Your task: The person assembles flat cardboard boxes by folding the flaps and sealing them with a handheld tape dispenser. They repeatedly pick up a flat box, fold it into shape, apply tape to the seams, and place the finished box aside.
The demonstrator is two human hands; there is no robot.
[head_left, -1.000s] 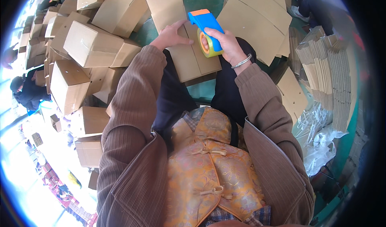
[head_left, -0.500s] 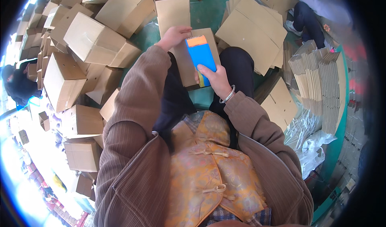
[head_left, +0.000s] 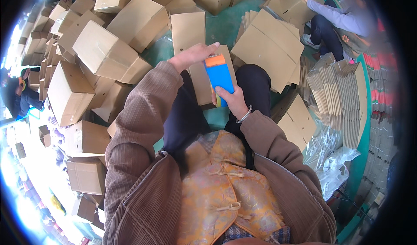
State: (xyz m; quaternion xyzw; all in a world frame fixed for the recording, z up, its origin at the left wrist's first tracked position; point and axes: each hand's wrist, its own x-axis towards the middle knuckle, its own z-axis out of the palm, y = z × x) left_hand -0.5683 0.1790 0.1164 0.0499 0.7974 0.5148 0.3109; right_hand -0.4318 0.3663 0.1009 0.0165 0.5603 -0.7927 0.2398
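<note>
In my right hand (head_left: 232,99) is a blue and orange tape dispenser (head_left: 218,75), its toothed orange end pointing away from me. My fingers wrap round its near end, where a yellow-green part shows. Under it, between my knees, stands a narrow brown cardboard box (head_left: 200,82) with a flap (head_left: 188,30) rising at its far side. My left hand (head_left: 195,56) lies across the box, stretched out beside the orange end; part of its fingers is hidden. The tape itself is too small to make out.
Made-up cardboard boxes (head_left: 106,49) are heaped to the left and far side. Large flat cartons (head_left: 269,45) lean at the right, with stacked folded cardboard (head_left: 334,93) beyond. Clear plastic bags (head_left: 332,167) lie near it. Another person's arm (head_left: 334,17) reaches over boxes at the far right.
The dispenser and my right hand sit slightly lower in the picture. My left hand has shifted right, closer to the orange end. At the far right, the other person's arm shows more fully.
</note>
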